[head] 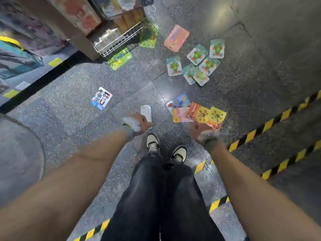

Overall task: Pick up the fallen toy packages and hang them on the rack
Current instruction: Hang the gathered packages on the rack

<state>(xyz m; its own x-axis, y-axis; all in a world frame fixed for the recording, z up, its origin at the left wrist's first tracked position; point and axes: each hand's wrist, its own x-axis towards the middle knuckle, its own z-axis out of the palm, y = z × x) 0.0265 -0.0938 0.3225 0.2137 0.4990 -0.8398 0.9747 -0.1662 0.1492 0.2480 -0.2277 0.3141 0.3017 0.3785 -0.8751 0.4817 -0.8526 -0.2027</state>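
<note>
I look down at a dark speckled floor strewn with toy packages. My right hand point(199, 130) is shut on a fanned bunch of packages point(199, 113) in yellow, orange, pink and blue. My left hand point(140, 121) is closed on the lower end of a white package point(146, 112). A magnet toy package point(101, 98) lies alone on the floor to the left. Several frog packages point(197, 65) lie in a loose pile farther ahead, with a pink package point(176, 38) beyond them. Two green packages point(119, 60) point(149, 38) lie beside the wire rack point(119, 42) at the top.
Shelving with boxed toys point(31, 40) runs along the left. Yellow-and-black hazard tape point(271, 121) crosses the floor on the right and near my feet. My shoes point(152, 141) stand just below my hands. The picture is motion-blurred.
</note>
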